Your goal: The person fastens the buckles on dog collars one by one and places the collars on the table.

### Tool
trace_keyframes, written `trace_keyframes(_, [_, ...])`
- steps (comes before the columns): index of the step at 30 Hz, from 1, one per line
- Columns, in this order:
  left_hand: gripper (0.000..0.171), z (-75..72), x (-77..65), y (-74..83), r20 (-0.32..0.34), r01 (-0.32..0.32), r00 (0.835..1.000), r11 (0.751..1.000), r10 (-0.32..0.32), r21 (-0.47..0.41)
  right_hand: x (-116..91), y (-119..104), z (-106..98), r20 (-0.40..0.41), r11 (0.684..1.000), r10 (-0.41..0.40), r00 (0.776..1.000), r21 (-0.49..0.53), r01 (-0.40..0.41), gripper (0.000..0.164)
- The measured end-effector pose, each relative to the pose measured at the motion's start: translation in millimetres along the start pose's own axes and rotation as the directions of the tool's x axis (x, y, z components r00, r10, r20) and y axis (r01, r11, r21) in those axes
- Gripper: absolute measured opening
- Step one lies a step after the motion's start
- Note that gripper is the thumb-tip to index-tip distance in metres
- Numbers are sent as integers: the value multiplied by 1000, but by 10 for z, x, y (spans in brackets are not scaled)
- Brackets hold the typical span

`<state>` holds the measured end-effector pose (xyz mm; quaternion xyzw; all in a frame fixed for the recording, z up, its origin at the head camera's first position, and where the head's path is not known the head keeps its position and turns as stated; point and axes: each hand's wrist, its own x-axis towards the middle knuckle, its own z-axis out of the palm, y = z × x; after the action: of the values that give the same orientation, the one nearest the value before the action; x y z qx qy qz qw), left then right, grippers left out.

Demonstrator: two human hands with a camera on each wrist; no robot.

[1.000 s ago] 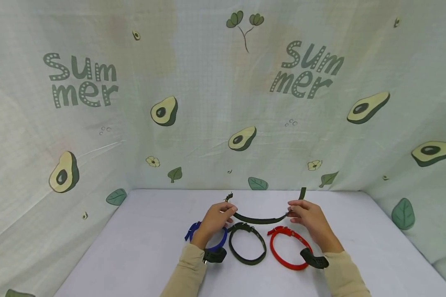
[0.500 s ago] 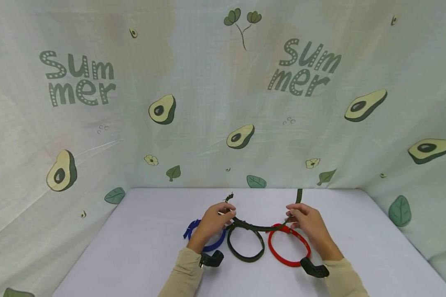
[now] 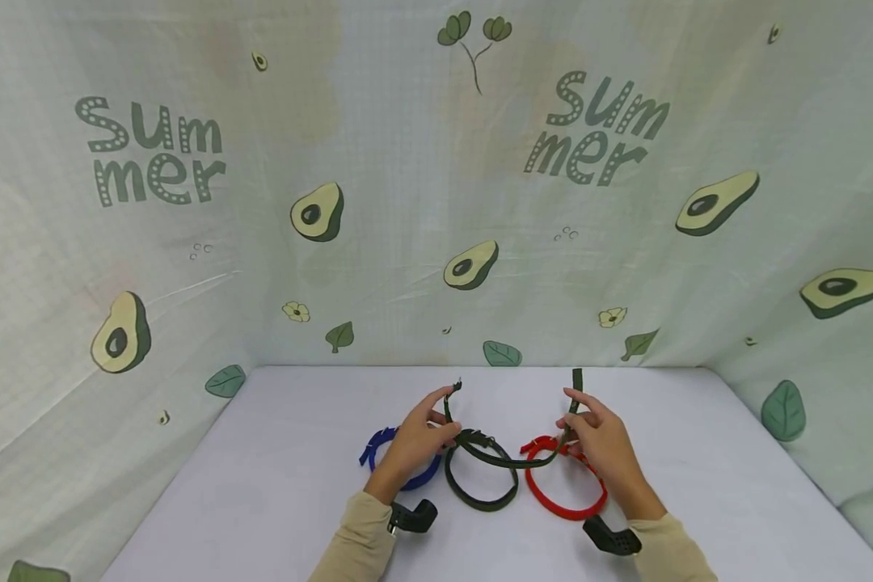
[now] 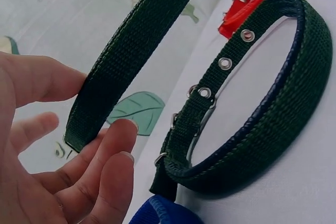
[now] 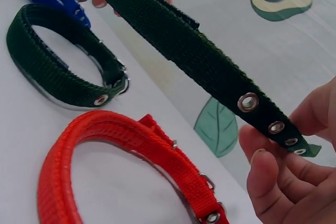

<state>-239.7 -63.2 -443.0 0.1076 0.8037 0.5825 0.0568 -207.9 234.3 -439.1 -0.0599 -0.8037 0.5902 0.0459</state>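
Observation:
A dark green dog collar (image 3: 508,463) hangs unbuckled between both hands, sagging in a curve. My left hand (image 3: 416,443) pinches it near one end between thumb and fingers. My right hand (image 3: 602,440) pinches the other end, where metal eyelets (image 5: 248,102) run along the strap; its tip sticks up past the fingers. Below, a second green collar (image 3: 483,507) lies buckled into a ring on the table. To its right sits a red collar (image 3: 573,514), also in a ring, beneath my right hand. A blue collar (image 3: 418,482) is partly hidden behind my left hand.
The white table (image 3: 298,485) reaches back to a cloth backdrop (image 3: 400,162) printed with avocados, leaves and lettering. Black wrist cameras (image 3: 416,517) sit at both cuffs, the right one close to the red ring.
The held collar's middle has sunk and now overlaps the green and red rings in the head view. My right hand has come slightly closer to the left, and the left fingers reach further up the strap.

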Motion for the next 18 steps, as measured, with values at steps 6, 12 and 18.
trace_keyframes(6, [68,40,-1,-2,-1,26,1000,998,-26,-53,-30,7,20,-27,1000,-9,1000,-6,8,61])
trace_keyframes(12, [70,47,1,-5,-2,16,1000,999,-17,-48,-22,8,47,-42,1000,-21,999,14,22,68])
trace_keyframes(18, [72,68,0,-3,-8,18,1000,999,-19,-27,-28,28,92,-30,998,-25,999,57,27,56])
